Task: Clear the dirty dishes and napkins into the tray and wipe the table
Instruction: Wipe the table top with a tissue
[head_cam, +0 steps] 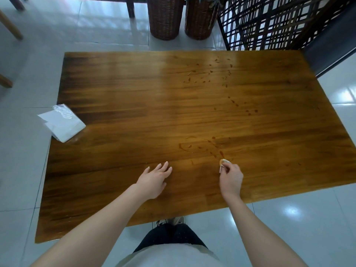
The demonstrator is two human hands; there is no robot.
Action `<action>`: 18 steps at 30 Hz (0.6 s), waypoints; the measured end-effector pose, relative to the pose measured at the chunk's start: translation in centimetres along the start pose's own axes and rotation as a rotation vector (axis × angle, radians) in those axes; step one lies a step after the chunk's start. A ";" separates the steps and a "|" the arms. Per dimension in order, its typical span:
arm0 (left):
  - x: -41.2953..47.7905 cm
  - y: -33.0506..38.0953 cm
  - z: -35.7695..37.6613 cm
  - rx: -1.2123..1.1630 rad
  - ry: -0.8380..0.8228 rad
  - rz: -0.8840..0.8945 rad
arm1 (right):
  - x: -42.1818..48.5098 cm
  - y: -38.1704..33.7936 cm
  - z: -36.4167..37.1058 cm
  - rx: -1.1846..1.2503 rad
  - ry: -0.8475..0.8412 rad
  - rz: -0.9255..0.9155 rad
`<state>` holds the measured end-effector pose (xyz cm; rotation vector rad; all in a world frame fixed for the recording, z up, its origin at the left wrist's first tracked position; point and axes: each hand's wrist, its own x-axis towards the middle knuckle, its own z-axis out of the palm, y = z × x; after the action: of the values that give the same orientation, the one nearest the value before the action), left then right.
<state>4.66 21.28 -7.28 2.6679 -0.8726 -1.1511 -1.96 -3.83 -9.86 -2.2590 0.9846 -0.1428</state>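
1. Wooden table (pixel 134 116) carries reddish sauce spots (pixel 209 76) on its far right and smears (pixel 212 149) near the front
2. Right hand (pixel 231 177) pinches a stained napkin (pixel 224 163) against the wood beside the smears
3. Left hand (pixel 155 180) rests flat, fingers spread, holding nothing
4. White napkin pack (pixel 62 123) overhangs the left edge
5. Two wicker baskets (pixel 165 18) stand beyond the far edge

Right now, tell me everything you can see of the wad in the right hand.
The tissue wad is small, white, crumpled paper, its tip stained yellow-orange. The right hand pinches it in curled fingers, hiding most of it, and apparently presses its tip against the wooden table near the front edge, just short of reddish smears.
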 end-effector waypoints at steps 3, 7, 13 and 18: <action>-0.2 -0.4 -0.1 -0.014 -0.008 0.024 | 0.1 0.0 0.1 -0.023 0.024 0.018; -0.3 -0.5 0.0 -0.021 0.000 0.034 | -1.9 -2.1 2.0 0.021 -0.050 -0.038; -0.1 -0.4 -0.4 -0.028 -0.018 0.021 | -5.7 -5.3 5.3 -0.016 -0.272 -0.342; 0.3 -0.1 -1.0 0.018 -0.062 0.000 | -4.7 -5.0 4.9 -0.049 -0.314 -0.413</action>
<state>5.54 21.08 -6.80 2.6596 -0.8963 -1.2379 -0.52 4.44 -9.86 -2.4087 0.3562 0.0600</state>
